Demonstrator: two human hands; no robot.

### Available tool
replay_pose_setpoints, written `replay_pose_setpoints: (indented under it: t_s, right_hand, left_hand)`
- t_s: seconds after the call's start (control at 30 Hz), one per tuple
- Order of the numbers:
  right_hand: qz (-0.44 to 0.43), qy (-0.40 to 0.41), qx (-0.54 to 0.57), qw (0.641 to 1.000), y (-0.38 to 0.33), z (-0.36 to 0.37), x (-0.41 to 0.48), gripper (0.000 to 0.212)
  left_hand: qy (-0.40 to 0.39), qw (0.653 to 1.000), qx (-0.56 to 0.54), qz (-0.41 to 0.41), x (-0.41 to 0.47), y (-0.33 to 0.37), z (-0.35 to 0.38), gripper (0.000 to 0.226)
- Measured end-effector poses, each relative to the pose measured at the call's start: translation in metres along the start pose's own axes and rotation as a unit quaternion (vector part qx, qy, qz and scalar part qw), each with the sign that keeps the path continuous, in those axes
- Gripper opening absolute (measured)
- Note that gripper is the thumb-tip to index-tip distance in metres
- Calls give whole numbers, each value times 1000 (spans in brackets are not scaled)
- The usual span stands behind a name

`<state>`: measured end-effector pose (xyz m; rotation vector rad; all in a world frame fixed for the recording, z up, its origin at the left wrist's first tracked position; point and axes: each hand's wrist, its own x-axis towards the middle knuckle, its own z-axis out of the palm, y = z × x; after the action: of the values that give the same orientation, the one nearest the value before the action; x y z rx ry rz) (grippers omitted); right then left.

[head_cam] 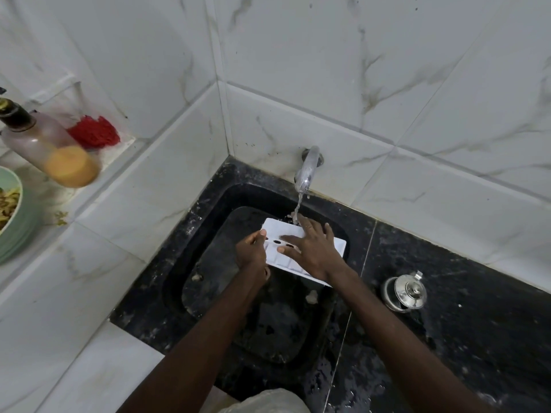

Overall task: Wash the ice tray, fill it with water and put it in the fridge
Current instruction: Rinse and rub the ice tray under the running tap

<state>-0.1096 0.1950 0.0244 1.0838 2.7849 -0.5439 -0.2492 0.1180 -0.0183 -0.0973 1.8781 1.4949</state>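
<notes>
Two hands meet on one white ice tray (278, 229), which we hold over the black sink (205, 263) under one running tap (308, 168). Our left hand (252, 253) grips the tray's left edge, thumb (262, 234) on top; our right hand (313, 251) lies flat and spread on it, at the stream (298, 204). One lidded steel pot (404, 292) stands on the tabletop (477, 323). One bottle (44, 144), blurred, and one red scrubber (94, 131) sit on the ledge (114, 152). Our right hand covers most compartments, so we cannot count them; a green dish (12, 210) is cut off.
</notes>
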Motion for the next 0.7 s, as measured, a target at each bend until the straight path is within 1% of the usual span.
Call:
replay_pose_setpoints:
  t_s: [0.1, 0.13, 0.2, 0.27, 0.33, 0.43, 0.5, 0.57, 0.63, 0.7]
  right_hand:
    - [28, 84, 47, 995, 9, -1, -9, 46]
    - [35, 96, 52, 993, 11, -2, -10, 44]
    - [42, 78, 30, 996, 11, -1, -11, 46]
    - [43, 42, -3, 998, 8, 2, -11, 55]
    - [31, 26, 0, 999, 5, 5, -12, 62]
    - [-7, 41, -5, 999, 10, 6, -17, 64]
    - [7, 59, -28, 998, 14, 3, -16, 65]
    - [40, 66, -43, 996, 13, 0, -12, 64]
    - [53, 50, -28, 997, 7, 1, -8, 65]
    - [23, 28, -5, 999, 2, 4, -9, 68]
  left_hand:
    - [9, 1000, 1, -17, 2, -1, -6, 22]
    - [9, 1000, 2, -19, 1, -1, -7, 23]
    - [6, 1000, -4, -23, -2, -2, -6, 24]
    - [3, 1000, -15, -23, -4, -3, -2, 23]
    - [6, 1000, -13, -13, -6, 0, 0, 23]
    - [13, 1000, 4, -3, -1, 2, -6, 22]
    - [15, 1000, 11, 3, 1, 1, -8, 24]
    - [4, 1000, 9, 2, -3, 1, -4, 24]
    - [-3, 1000, -10, -12, -7, 1, 1, 22]
    - [5, 1000, -3, -11, -6, 2, -2, 21]
